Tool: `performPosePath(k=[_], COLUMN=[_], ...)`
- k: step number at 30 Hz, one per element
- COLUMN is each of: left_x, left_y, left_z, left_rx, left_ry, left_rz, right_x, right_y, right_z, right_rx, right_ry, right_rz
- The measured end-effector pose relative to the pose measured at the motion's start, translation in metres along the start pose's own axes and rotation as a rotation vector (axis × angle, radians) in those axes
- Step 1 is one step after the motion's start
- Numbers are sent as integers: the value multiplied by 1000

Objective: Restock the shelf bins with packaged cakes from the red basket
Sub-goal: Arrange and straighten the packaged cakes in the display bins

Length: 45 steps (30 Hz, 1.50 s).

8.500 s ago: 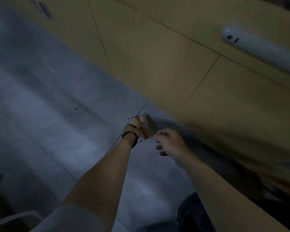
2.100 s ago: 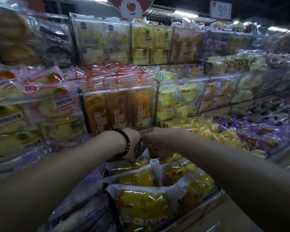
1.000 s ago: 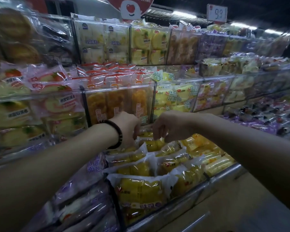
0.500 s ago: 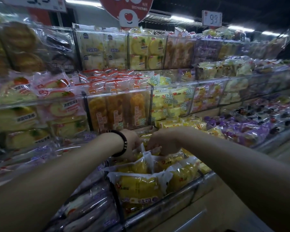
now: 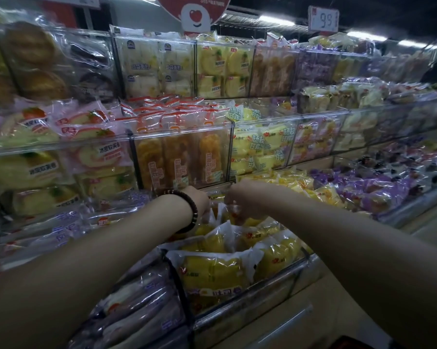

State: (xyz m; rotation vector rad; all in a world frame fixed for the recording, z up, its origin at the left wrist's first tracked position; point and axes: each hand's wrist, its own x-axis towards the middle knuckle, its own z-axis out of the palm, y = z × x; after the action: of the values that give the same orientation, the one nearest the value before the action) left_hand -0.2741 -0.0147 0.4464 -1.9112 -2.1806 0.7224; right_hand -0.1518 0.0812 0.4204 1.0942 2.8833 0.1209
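Shelves of clear acrylic bins [image 5: 182, 132] packed with wrapped cakes fill my view, and both hands meet at the back of the lowest bin [image 5: 275, 275], where yellow packaged cakes [image 5: 212, 270] stand in rows; the red basket is barely visible, perhaps as a red sliver at the bottom right corner. My left hand [image 5: 197, 197] and right hand [image 5: 240, 197] are curled down among the packs, fingers seemingly pinching a wrapper, though I cannot tell for sure. Forcing another pack into that crowded back row could, I judge, crush soft cake or tip the front packs over the rail.
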Motion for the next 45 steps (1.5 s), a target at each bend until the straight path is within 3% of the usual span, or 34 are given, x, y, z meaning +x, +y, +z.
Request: performPosePath(k=[8, 15, 19, 23, 35, 41, 45], left_x=[11, 8, 2, 1, -6, -14, -15], left_y=[8, -1, -11, -16, -7, -4, -12], left_z=[-1, -1, -1, 4, 1, -3, 2], left_rx=[120, -29, -151, -198, -103, -126, -205], left_ry=[-25, -44, -35, -32, -47, -30, 39], left_rz=[20, -10, 10, 10, 40, 34, 28], right_x=[12, 5, 1, -4, 8, -5, -24], right_y=[-30, -35, -25, 4, -22, 1, 13], right_z=[2, 4, -3, -9, 17, -4, -20], right_rx=[-143, -312, -221, 36, -261, 35, 157], right_ry=[37, -11, -61, -49, 187, 38, 82], right_rz=[64, -7, -70, 1, -29, -2, -54])
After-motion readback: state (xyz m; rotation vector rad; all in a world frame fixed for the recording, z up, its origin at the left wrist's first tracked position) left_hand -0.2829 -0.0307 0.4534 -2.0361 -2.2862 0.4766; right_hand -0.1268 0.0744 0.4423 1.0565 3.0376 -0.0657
